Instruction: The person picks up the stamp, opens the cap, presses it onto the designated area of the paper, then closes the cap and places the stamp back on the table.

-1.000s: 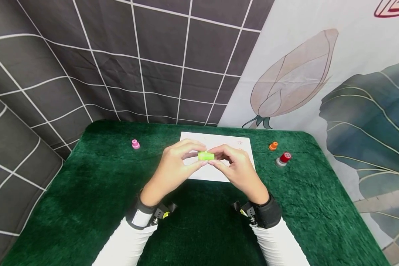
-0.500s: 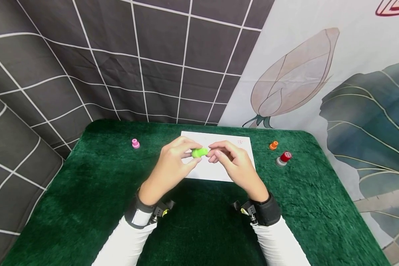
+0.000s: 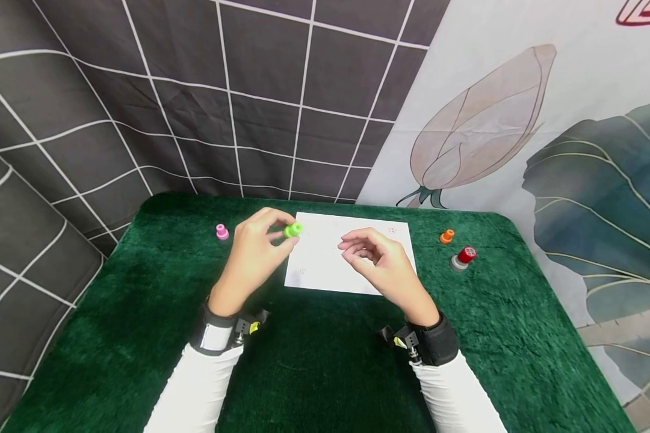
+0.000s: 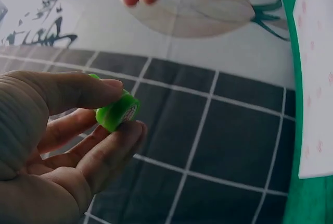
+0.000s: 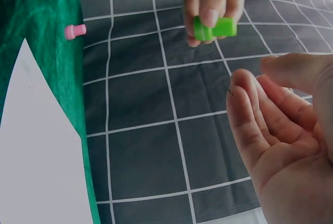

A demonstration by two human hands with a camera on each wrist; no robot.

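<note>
My left hand (image 3: 251,252) pinches a small green stamp (image 3: 293,230) between thumb and fingers, above the left edge of a white sheet of paper (image 3: 330,267). In the left wrist view a patterned face shows on the end of the green stamp (image 4: 117,111). Over the right part of the paper hovers my right hand (image 3: 381,258), its fingers loosely curled with nothing between them. The right wrist view shows a gap between its thumb and fingertips. Small faint reddish marks are on the paper.
A pink stamp (image 3: 222,232) stands on the green cloth (image 3: 157,288) to the left. At the right are an orange stamp (image 3: 446,236) and a red stamp with a whitish base (image 3: 463,258). A dark gridded curtain (image 3: 265,120) hangs behind the table.
My right hand has let go of the green stamp, which both hands held earlier. The left hand has carried it left, off the middle of the paper. The right hand has barely moved.
</note>
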